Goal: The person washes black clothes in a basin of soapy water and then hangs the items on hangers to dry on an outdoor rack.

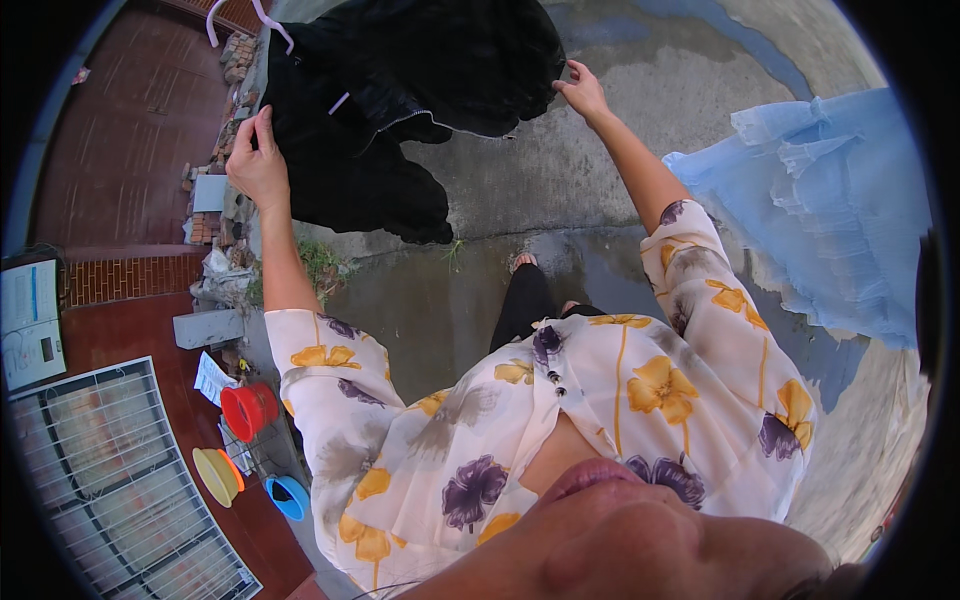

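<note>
A black jacket (pixel 450 60) with a metal zipper hangs spread out in front of me at the top of the view. Pale pink hanger parts (pixel 277 34) show at its upper left, and a short pale strip (pixel 339 103) shows against the dark cloth. At the jacket's left edge, my left hand (pixel 259 161) pinches the fabric between thumb and fingers. My right hand (pixel 585 94) holds the opposite edge with its fingertips. The jacket's top runs out of view.
A light blue ruffled garment (pixel 832 202) hangs to the right. Wet concrete (pixel 420 292) lies underfoot. Along the left are stacked bricks (pixel 238 56), a red bucket (pixel 247 411), a yellow basin (pixel 215 478), a blue basin (pixel 288 498) and a barred window (pixel 127 480).
</note>
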### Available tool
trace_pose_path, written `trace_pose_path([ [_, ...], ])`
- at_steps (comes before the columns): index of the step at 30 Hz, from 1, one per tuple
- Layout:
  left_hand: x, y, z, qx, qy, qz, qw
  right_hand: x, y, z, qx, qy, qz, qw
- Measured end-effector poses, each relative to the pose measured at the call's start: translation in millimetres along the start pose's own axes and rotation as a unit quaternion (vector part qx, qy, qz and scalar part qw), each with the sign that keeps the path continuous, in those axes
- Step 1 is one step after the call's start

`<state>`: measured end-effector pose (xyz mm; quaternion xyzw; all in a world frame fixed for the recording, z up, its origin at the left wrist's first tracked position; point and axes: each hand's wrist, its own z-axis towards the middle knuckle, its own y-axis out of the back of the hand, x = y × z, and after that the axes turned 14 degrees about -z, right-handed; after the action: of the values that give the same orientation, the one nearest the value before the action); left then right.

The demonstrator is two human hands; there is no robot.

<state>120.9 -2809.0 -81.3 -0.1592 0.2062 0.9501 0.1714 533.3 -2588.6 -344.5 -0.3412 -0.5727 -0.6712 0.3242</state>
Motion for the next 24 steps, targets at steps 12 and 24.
trace_pose_path([
  [12,93,-40,27,0.027,0.012,-0.018,0.999,-42,36,76,0.077,0.053,-0.148,0.985],
  [24,83,-211,103,0.087,-0.086,-0.121,0.985,215,126,86,-0.181,0.416,-0.174,0.874],
])
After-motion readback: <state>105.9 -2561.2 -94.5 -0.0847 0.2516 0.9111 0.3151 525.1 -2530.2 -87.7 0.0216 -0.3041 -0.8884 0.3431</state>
